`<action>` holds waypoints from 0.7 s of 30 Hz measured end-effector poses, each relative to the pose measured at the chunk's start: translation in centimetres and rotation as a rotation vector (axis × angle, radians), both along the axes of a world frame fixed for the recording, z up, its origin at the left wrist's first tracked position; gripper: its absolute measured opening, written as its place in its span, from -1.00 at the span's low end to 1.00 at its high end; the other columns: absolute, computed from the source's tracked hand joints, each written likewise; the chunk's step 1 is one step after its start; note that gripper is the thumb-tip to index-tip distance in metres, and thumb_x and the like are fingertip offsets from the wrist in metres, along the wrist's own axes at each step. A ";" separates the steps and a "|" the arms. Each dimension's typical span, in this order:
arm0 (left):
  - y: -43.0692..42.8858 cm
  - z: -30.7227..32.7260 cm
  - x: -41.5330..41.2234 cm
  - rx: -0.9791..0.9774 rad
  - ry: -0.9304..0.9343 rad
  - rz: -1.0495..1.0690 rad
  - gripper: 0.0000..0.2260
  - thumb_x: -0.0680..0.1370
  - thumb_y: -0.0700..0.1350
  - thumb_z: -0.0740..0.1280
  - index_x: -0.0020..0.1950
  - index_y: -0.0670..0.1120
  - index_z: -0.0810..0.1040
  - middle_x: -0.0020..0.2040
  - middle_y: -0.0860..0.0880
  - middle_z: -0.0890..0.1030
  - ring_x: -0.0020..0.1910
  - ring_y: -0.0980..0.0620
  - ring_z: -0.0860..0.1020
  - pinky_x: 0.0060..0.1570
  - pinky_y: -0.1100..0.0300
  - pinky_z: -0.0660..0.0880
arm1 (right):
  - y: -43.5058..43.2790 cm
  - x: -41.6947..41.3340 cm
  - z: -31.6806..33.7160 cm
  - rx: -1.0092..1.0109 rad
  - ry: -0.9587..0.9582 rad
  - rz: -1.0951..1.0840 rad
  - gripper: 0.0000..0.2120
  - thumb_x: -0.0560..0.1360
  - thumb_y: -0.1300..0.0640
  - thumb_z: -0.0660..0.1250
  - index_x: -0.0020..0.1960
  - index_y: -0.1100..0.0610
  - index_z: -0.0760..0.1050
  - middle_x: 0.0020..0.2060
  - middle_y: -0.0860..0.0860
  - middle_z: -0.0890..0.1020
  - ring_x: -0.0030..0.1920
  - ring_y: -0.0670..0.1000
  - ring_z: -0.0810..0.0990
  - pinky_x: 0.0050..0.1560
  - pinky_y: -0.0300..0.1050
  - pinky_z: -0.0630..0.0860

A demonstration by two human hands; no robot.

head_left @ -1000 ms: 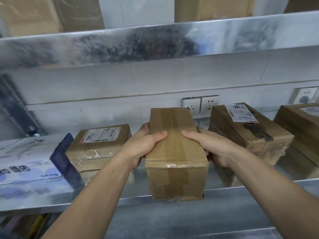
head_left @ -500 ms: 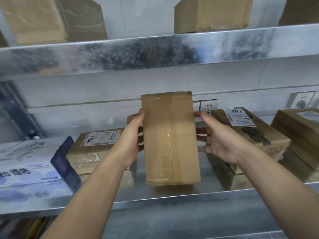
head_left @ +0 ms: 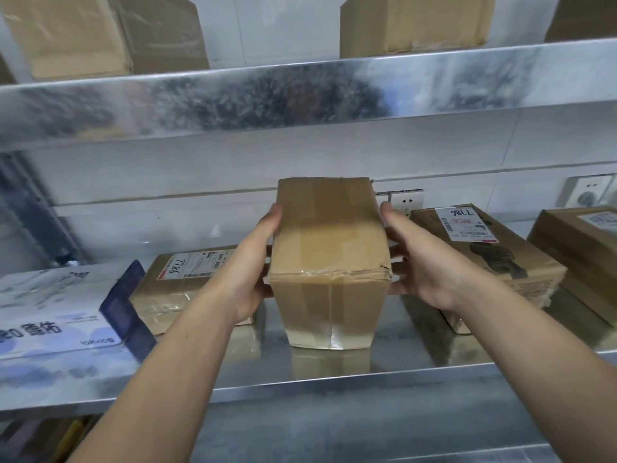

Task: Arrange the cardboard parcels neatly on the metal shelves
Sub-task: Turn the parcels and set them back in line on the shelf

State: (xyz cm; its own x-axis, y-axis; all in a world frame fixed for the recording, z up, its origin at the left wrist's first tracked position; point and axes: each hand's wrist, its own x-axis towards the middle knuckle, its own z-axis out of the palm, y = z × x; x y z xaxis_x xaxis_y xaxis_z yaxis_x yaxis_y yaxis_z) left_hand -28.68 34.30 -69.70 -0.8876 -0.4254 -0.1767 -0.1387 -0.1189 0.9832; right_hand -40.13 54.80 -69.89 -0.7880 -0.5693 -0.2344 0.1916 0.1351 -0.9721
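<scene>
View from above the hands, facing a metal shelf (head_left: 300,385) against a pale wall. Far left on the shelf, a white and blue packet (head_left: 56,312) lying flat, printed text on top. Just right of it, a flat cardboard parcel (head_left: 187,285) with a white label marked 7786, partly hidden behind the left forearm. Next, the left hand (head_left: 248,272), fingers together and flat, pressed against the left side of a tall taped box (head_left: 329,262). Box standing upright at the middle of the shelf, bottom edge resting on the metal, brown tape running down the front and across the top, reflection visible in the shelf beneath. On the box's right side, the right hand (head_left: 424,262), fingers slightly spread, palm against the cardboard; box clamped between both palms. Behind the box, a white wall socket (head_left: 405,200). Right of the hand, a labelled parcel (head_left: 484,255), sitting at an angle, with a dark printed figure on top. Far right, another parcel (head_left: 581,255) cut off by the frame edge. Above, an upper shelf (head_left: 300,95) carrying three more cartons, only their lower parts visible.
</scene>
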 end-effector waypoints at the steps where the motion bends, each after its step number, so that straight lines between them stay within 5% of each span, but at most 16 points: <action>1: 0.2 0.0 0.0 -0.016 -0.010 -0.020 -0.54 0.52 0.40 0.27 0.26 0.17 0.62 0.17 0.00 0.71 0.23 -0.08 0.63 0.23 -0.10 0.54 | -0.1 0.1 0.2 0.020 0.014 0.010 -0.40 0.36 -0.48 0.30 0.14 -0.06 0.61 -0.06 0.05 0.66 -0.04 0.07 0.63 -0.03 0.07 0.57; 4: 0.5 0.2 -0.3 -0.035 -0.037 -0.030 -0.63 0.55 0.25 0.34 0.26 0.09 0.61 0.09 0.03 0.73 0.18 -0.04 0.64 0.10 -0.03 0.53 | -0.4 0.2 0.5 0.076 0.040 0.059 -0.52 0.34 -0.47 0.33 -0.05 -0.09 0.63 -0.33 -0.12 0.68 -0.25 -0.03 0.62 -0.02 0.04 0.54; 9: 0.3 0.3 -0.7 -0.066 -0.058 -0.037 -0.63 0.53 0.18 0.38 0.25 0.02 0.62 0.12 -0.04 0.72 0.18 -0.10 0.65 0.16 -0.11 0.56 | -1.0 0.4 0.8 0.163 0.073 0.033 -0.60 0.43 -0.35 0.40 0.00 -0.04 0.69 -0.05 0.01 0.76 0.11 0.11 0.66 0.17 0.12 0.57; 13: -0.2 0.0 -1.2 -0.094 -0.064 -0.022 -0.54 0.39 0.19 0.42 0.22 0.01 0.63 0.08 -0.06 0.73 0.16 -0.14 0.66 0.16 -0.13 0.57 | -1.4 0.3 0.9 0.184 0.078 0.007 -0.66 0.47 -0.26 0.41 -0.01 0.00 0.68 -0.06 0.04 0.74 0.08 0.11 0.65 0.11 0.11 0.59; 21: -0.9 -0.3 -1.9 -0.110 -0.073 -0.015 -0.75 0.58 0.06 0.38 0.19 -0.02 0.61 -0.02 -0.06 0.73 0.03 -0.12 0.66 0.17 -0.18 0.55 | -2.3 -0.1 0.6 0.186 0.064 -0.015 -0.71 0.52 -0.19 0.41 0.02 0.03 0.65 -0.08 0.03 0.70 0.01 0.09 0.63 0.15 0.15 0.55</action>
